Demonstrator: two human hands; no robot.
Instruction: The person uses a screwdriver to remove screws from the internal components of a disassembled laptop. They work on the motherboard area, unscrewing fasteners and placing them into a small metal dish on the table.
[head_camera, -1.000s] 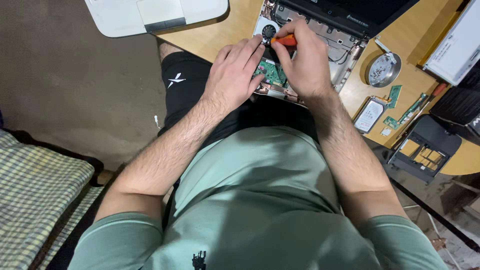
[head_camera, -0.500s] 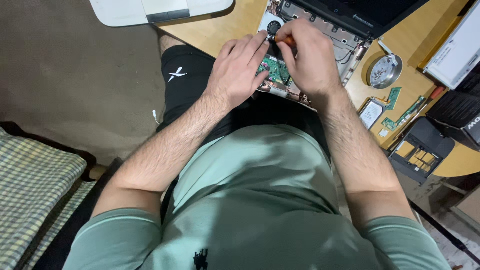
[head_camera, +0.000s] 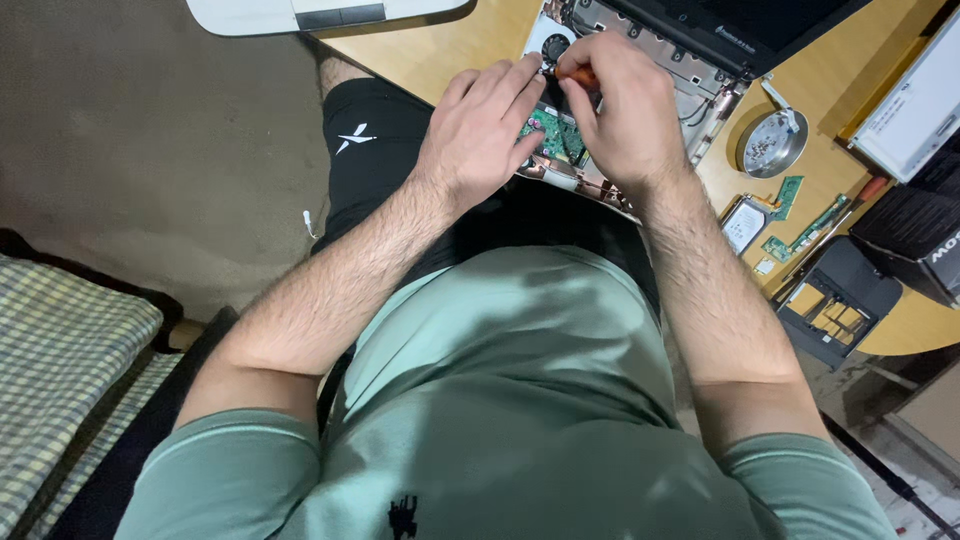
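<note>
An opened laptop base (head_camera: 655, 45) lies on the wooden table (head_camera: 450, 55), its green circuit board (head_camera: 548, 135) and round black fan (head_camera: 555, 45) exposed. My right hand (head_camera: 620, 110) is closed around an orange-handled screwdriver (head_camera: 578, 76) held over the board. My left hand (head_camera: 478, 125) rests beside it with its fingertips touching the screwdriver's tip area near the fan. The screwdriver's tip is hidden between my fingers.
A round metal dish (head_camera: 772, 145) with small parts, a hard drive (head_camera: 742, 225), green memory sticks (head_camera: 815, 225), a black plastic panel (head_camera: 838, 300) and a pale device (head_camera: 915, 105) lie at the right. A white device (head_camera: 320, 14) sits at the table's far left. A checked cushion (head_camera: 55, 375) lies on the floor.
Both hands have drawn closer together over the fan corner of the laptop. More of the orange handle was visible a second ago; my right hand covers most of it now.
</note>
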